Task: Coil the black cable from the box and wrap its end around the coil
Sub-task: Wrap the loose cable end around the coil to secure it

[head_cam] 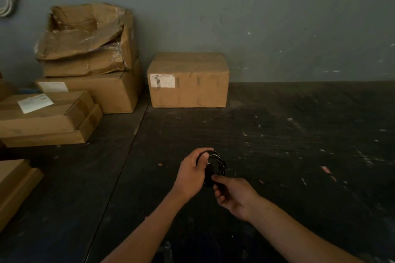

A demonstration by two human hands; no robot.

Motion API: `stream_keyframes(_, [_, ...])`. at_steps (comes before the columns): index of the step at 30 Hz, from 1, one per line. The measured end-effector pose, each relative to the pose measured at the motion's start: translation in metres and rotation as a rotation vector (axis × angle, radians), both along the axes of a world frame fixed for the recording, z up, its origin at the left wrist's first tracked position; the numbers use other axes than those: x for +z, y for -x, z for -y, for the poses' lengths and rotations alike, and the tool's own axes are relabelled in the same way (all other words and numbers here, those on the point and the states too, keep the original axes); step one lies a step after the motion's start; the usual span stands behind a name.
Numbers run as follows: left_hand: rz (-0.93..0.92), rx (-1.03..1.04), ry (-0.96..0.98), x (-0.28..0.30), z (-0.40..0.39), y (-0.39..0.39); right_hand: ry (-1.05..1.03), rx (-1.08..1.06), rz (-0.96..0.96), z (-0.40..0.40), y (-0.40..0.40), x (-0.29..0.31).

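With our left hand (192, 172) clamping the black cable (215, 163) coil and our right hand (232, 193) pinching its end, we judged slack could spring the loops apart.

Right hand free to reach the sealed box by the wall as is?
Probably not right away. The right hand is pinching the black cable coil, which the left hand also holds. The dark table between it and the sealed box looks bare, so only the grip hinders it.

Dim grey-blue wall (277, 17) above a dark scuffed floor (299, 134) (paint-flecked).
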State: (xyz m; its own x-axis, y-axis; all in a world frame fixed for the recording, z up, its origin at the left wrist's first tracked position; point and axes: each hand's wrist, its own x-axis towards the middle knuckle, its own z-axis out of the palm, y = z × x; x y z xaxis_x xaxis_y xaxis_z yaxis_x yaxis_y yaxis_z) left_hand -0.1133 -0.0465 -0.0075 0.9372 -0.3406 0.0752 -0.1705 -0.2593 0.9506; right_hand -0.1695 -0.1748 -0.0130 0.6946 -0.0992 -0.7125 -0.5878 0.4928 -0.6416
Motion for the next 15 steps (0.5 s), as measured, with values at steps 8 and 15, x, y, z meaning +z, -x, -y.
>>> stream_keyframes(8, [0.081, -0.096, -0.037, -0.006, 0.002, 0.013, -0.06, -0.193, 0.019, -0.018, -0.005, 0.001])
stream_keyframes(15, [0.05, -0.128, -0.033, -0.01, 0.001, 0.021, -0.256, -0.235, 0.133, -0.017, -0.003, 0.0])
